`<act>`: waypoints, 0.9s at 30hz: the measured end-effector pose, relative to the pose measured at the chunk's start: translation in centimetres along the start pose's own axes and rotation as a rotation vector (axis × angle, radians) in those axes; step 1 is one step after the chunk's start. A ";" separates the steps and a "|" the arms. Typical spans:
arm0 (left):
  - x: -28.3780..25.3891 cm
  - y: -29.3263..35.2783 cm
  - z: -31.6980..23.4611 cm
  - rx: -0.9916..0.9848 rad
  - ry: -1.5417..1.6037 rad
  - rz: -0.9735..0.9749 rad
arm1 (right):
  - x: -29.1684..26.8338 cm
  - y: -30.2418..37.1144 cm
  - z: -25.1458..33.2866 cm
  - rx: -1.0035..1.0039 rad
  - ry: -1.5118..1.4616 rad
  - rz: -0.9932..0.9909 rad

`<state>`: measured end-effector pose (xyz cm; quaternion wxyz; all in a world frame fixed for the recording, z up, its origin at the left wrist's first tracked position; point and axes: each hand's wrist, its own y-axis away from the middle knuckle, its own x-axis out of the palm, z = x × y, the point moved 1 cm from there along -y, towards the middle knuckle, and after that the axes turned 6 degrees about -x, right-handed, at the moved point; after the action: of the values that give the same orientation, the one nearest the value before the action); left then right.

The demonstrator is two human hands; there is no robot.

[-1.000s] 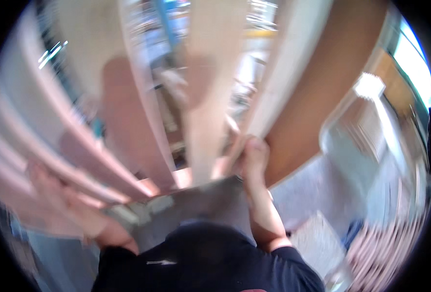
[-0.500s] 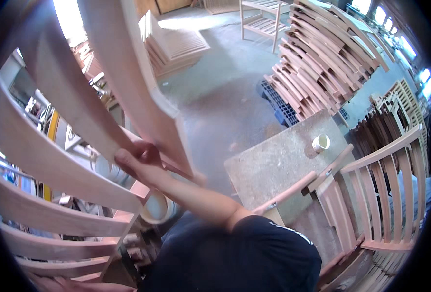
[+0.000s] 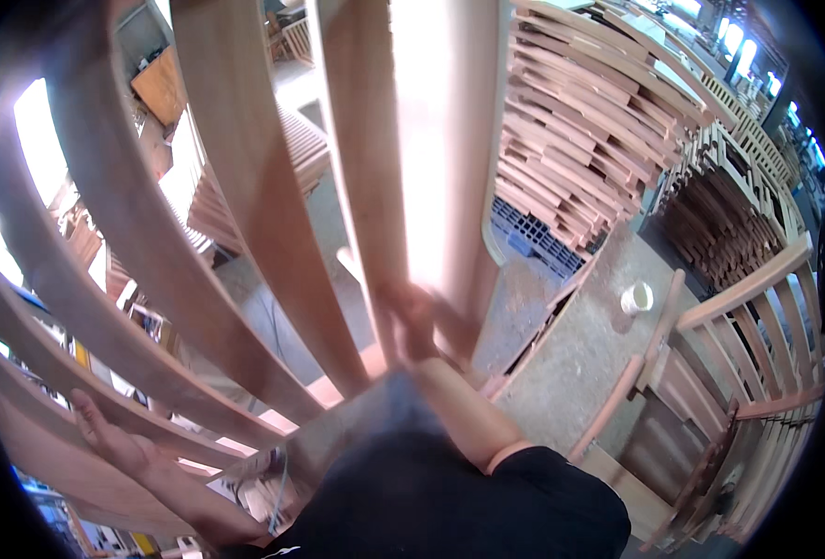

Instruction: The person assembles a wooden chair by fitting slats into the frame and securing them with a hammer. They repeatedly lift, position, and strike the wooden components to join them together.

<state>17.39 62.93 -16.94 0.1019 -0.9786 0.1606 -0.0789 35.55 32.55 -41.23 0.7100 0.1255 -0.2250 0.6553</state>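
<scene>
A large slatted wooden panel (image 3: 254, 214), like a chair or bench back with curved pale slats, stands tilted before me and fills the left and middle. My right hand (image 3: 411, 321) is closed around a slat near the lower rail, beside the broad end post (image 3: 454, 186); its fingers are somewhat blurred. At the far lower left my left hand (image 3: 119, 447) grips an outer slat with its thumb on the near face. Some of its fingers are hidden behind the wood.
A worktable (image 3: 576, 354) at right bears a white cup (image 3: 636, 298). Beside it stands a slatted wooden chair (image 3: 757, 335). Beyond, curved wooden parts (image 3: 590, 121) are stacked high on a blue plastic pallet (image 3: 534, 238). Darker frames (image 3: 729, 205) lean at the far right.
The slatted panel has swung rightward across the middle, with both hands holding it. My right hand has moved right; my left hand has come up further into view.
</scene>
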 end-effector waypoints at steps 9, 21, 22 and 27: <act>26.0 -14.3 13.9 -0.155 -0.183 0.353 | 0.3 -18.9 -9.9 0.043 0.439 -0.339; 63.1 -33.0 32.6 -0.114 -0.350 0.772 | 3.3 -50.5 -21.5 0.303 0.105 -0.571; 66.9 -34.7 33.6 -0.104 -0.380 0.827 | 3.8 -53.0 -22.3 0.297 0.001 -0.589; 79.4 -39.4 42.5 -0.330 -0.610 0.930 | 6.6 -63.1 -23.7 0.229 -0.201 -0.811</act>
<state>111.42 80.59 -39.48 0.0136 -0.7866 0.5470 0.2861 101.75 42.58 -51.25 0.8661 0.3450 -0.1513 0.3287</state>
